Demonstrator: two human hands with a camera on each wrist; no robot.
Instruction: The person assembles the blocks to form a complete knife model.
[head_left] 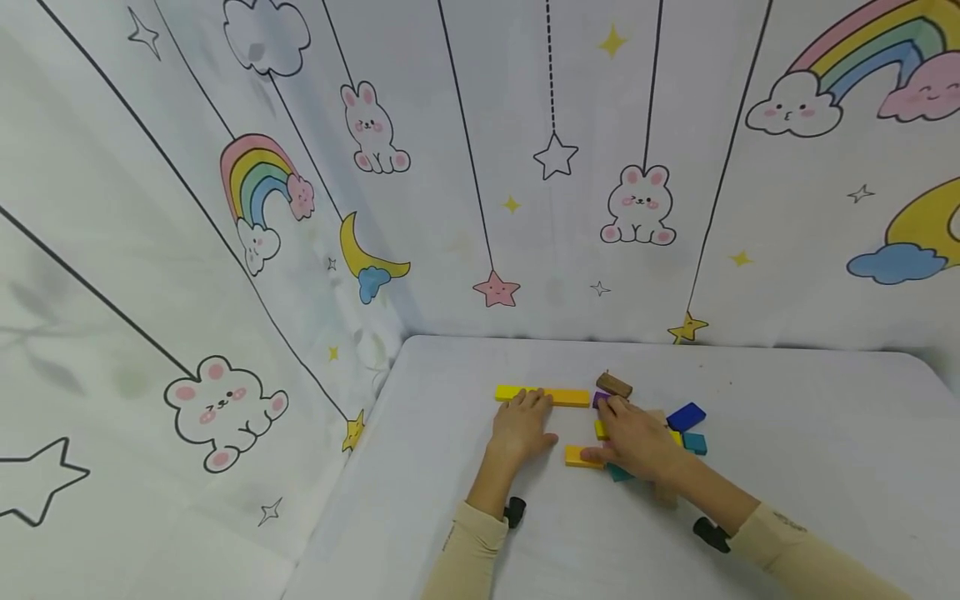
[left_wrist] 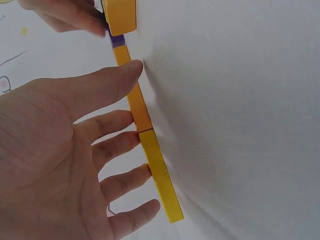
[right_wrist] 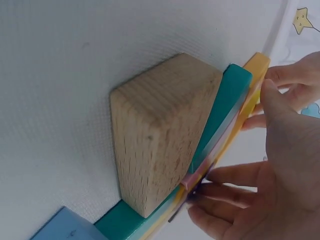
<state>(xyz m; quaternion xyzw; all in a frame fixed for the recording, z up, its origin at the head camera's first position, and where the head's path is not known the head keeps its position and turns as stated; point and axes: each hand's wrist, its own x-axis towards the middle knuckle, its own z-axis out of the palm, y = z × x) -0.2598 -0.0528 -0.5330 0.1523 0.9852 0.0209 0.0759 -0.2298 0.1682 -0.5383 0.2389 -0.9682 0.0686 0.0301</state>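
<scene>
"Which way does your row run?"

"Take the long orange block (head_left: 570,397) as the mark: its long axis runs left to right across the worktop (head_left: 420,467) before me. The yellow block (head_left: 507,391) continues it from its left end, and the purple block (left_wrist: 118,40) lies just beside its right end; I can't tell if those two touch."

"Which hand is nearer the purple one?"

"My right hand (head_left: 636,437), right of the mark. Its fingertips reach the purple block, while its thumb is apart, at the second orange block (head_left: 577,456), on my side of the mark. Whether I pinch anything there, I cannot tell."

"And the left?"

"My left hand (head_left: 519,429) is at the mark itself, fingers spread along it and the yellow block, thumb held out on my side."

"Any writing?"

"None I can read on the blocks; my right sleeve (head_left: 795,554), rightward of the mark and nearer me, has a dark marking too small to read"
</scene>
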